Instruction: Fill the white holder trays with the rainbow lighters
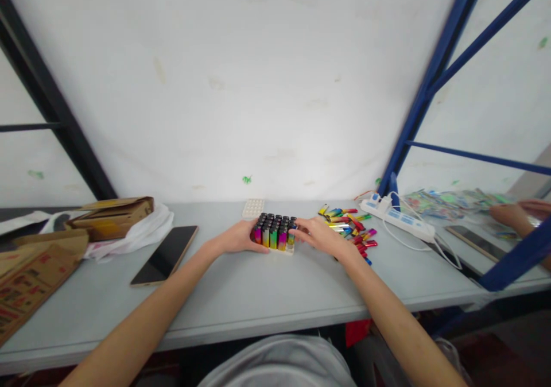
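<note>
Several rows of shiny lighters (274, 236) stand upright in a white tray (288, 251) on the desk (258, 295). Left hand (238, 237) clasps their left end; right hand's (315, 233) at the right, can't tell if pinching. Probably light, stiff, slick; I'd grip mid-body.

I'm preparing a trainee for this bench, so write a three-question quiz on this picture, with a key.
1. True or false: the loose lighters lie nearer the right hand than the left hand.

2. What colour are the upper ends of the standing lighters in the white tray?
A. Red
B. White
C. Black

3. Which white electrical item lies just to the right of the loose lighters?

Key:
1. True.
2. C.
3. The power strip.
</note>
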The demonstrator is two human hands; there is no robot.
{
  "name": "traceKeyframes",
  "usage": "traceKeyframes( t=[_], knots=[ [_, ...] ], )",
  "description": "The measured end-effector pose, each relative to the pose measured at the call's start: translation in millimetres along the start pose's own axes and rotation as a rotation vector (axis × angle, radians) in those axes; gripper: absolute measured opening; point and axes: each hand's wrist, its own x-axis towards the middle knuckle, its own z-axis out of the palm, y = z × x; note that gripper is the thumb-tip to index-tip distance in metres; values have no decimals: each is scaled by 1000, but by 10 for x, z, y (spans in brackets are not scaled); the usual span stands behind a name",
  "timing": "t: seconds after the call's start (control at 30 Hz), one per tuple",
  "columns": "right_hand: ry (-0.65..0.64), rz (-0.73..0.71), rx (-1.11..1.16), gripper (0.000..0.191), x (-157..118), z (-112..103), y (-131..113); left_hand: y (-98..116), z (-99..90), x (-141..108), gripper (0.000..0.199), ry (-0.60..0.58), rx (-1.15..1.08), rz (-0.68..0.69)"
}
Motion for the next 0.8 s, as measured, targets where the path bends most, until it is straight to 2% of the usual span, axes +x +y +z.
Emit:
traceKeyframes(
  t=[0.3, 0.47, 0.57, 0.67, 0.8],
  knots=[
    [1, 5, -73, 31, -7, -26, 1, -1, 6, 6, 77, -6, -20, 12],
    [-92, 19, 46, 33, -19, -41, 30, -1, 4, -1, 77, 0, -17, 14],
    [-115, 55, -30, 34, 2, -25, -10, -2, 3, -2, 77, -7, -10, 13],
    [-103, 132, -193, 38, 19, 6, -44, -7, 2, -1, 77, -14, -6, 12],
    [-72, 99, -105, 50, -29, -60, 57, -18, 7, 2, 79, -6, -10, 9]
  ],
)
